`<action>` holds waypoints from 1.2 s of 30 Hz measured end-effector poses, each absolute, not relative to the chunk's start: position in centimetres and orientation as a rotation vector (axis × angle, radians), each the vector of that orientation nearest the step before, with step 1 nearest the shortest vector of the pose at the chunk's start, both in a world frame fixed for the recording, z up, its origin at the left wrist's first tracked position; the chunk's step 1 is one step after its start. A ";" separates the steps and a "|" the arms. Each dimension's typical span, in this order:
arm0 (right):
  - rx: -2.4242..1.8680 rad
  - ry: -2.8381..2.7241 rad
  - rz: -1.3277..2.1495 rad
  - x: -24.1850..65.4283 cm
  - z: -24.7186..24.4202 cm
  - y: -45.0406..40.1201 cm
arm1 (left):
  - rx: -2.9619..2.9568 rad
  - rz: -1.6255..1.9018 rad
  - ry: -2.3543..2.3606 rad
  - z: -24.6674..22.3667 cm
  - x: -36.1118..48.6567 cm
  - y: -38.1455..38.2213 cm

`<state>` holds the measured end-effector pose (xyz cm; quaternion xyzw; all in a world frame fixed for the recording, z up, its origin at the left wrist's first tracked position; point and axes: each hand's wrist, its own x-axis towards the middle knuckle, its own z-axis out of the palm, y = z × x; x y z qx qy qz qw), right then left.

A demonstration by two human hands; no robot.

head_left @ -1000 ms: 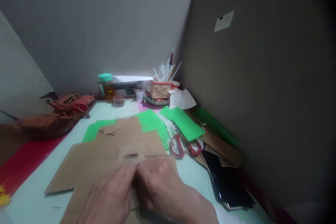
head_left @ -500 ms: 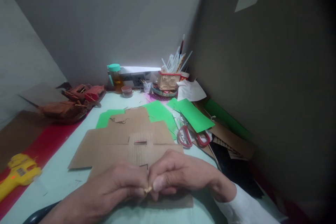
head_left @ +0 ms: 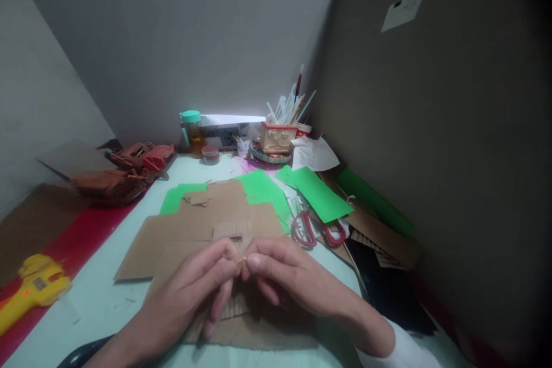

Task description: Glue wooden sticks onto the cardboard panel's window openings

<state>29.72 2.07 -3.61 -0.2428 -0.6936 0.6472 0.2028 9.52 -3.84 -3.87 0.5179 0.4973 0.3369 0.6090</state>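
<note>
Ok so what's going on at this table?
A person's left hand and right hand meet at the fingertips, pinching a tiny pale scrap, too small to identify. Beneath them lies a flat brown cardboard piece. Red-handled scissors lie rightward; a yellow gun-shaped tool is at far left.

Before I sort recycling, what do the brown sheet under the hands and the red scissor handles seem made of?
Brown sheet: matte corrugated cardboard, judging by the ridged strip near its middle. Scissor handles: probably smooth plastic, given their even red colour.
</note>
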 end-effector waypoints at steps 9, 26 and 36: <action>-0.716 -2.048 1.636 28.6 -3.6 1.0 | 1.064 1.123 1.233 -5.3 10.5 -4.3; -0.760 -2.057 1.424 28.0 -3.8 0.3 | 1.101 1.079 1.208 -4.3 11.3 -4.4; -0.831 -1.882 1.414 27.6 -4.7 -0.1 | 1.345 1.061 1.315 -4.8 10.5 -4.1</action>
